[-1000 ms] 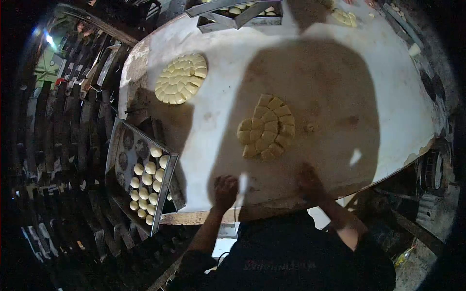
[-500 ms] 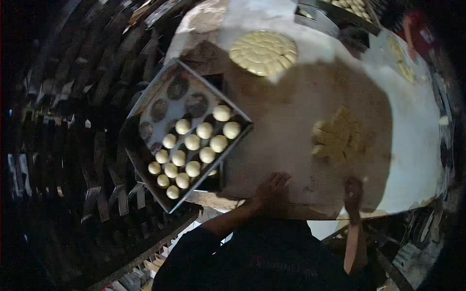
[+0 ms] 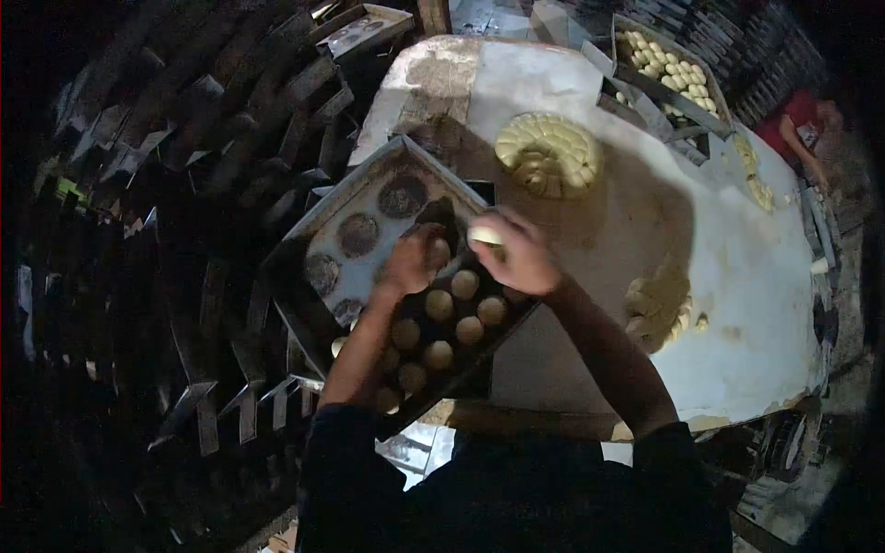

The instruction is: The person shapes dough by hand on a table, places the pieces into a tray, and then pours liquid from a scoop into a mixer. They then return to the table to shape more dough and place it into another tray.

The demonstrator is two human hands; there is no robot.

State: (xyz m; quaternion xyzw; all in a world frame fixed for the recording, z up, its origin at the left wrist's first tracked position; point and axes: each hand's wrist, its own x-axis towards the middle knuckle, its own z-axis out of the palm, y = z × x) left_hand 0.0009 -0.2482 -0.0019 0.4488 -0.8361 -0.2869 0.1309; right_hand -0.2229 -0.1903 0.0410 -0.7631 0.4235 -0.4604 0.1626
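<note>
Both of my hands are over the square metal tray [image 3: 318, 244]. My left hand [image 3: 412, 261] has its fingers curled round a pale dough ball [image 3: 441, 252], partly hidden by the fingers. To its right, my right hand [image 3: 519, 255] grips another dough ball [image 3: 484, 236], which catches the light near the tray's right edge. Several round dough balls [image 3: 439, 304] sit in rows in the near part of the tray, some covered by my left forearm. Dark round marks show on the tray's bare far side.
A scored round of dough [image 3: 548, 157] lies on the pale table [image 3: 737, 304]. A shadowed dough piece [image 3: 656, 309] is to the right. Farther back stands a tray of dough pieces [image 3: 724, 124]. A person in red [image 3: 795, 129] is at the far right. Stacked metal trays [image 3: 207, 295] line the left.
My hands have moved from the table's near edge up and left over the tray, and each now has a dough ball. The camera view has shifted, so tray and table appear lower and farther right.
</note>
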